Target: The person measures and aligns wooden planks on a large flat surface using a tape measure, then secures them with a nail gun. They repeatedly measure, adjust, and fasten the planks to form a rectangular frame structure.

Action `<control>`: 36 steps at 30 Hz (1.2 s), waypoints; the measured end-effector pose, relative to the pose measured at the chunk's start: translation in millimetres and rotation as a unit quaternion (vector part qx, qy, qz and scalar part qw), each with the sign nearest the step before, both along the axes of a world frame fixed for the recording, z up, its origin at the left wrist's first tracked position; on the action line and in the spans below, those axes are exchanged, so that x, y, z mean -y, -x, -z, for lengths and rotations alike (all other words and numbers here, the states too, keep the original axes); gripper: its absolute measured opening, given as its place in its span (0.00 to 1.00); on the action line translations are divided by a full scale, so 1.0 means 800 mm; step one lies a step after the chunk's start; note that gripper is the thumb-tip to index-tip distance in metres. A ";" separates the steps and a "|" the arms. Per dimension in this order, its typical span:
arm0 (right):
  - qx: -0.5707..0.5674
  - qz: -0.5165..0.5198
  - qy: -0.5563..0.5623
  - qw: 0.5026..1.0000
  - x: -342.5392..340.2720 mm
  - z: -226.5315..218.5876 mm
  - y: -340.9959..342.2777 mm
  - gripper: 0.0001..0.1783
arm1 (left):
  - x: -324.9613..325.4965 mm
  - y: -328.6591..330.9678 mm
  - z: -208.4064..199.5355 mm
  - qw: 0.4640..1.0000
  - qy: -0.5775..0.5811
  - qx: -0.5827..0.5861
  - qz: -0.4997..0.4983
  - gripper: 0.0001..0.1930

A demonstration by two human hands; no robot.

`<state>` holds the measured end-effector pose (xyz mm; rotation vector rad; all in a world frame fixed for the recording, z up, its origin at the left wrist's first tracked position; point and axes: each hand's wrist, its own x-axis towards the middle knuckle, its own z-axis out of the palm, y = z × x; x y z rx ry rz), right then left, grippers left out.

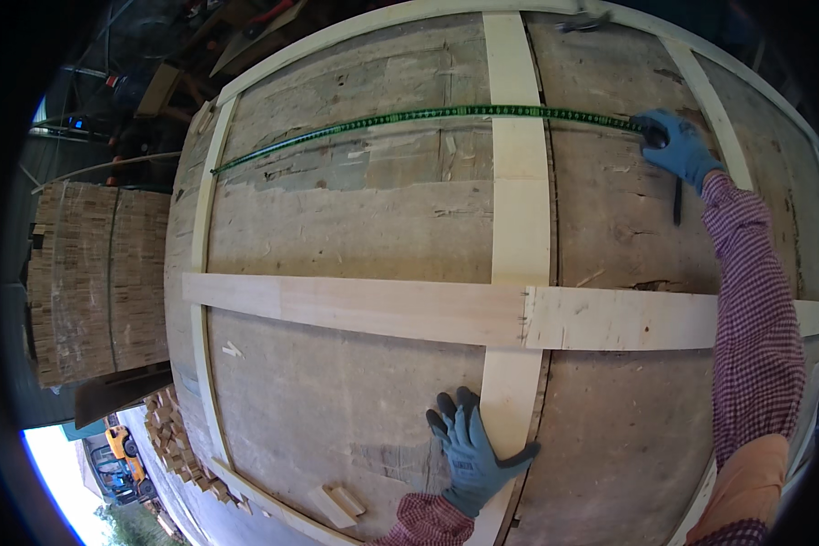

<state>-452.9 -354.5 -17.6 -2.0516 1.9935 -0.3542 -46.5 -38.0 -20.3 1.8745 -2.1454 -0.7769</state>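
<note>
My right hand (681,153), in a blue work glove, is closed around a tape measure (653,136) at the upper right. Its green blade (382,119) runs out leftward across the plywood panel (364,232) to the pale left edge strip (211,173). A dark strap hangs below that hand. My left hand (475,455), gloved in blue with dark fingertips, lies flat with fingers spread over the lower part of an upright wooden slat (510,382) and the panel beside it. A long horizontal slat (391,305) crosses the upright one between my hands.
Small wood offcuts (338,503) lie at the panel's lower left. A blurred metal tool (584,21) shows at the far edge. Left of the panel stands a strapped stack of wood strips (96,282), with a heap of blocks (177,441) below it and a yellow forklift (126,455) beyond.
</note>
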 end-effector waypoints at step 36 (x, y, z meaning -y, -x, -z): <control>-0.011 -0.006 0.023 1.000 -0.001 0.010 0.002 0.28 | -0.004 0.001 0.004 1.000 0.010 0.011 -0.004 0.59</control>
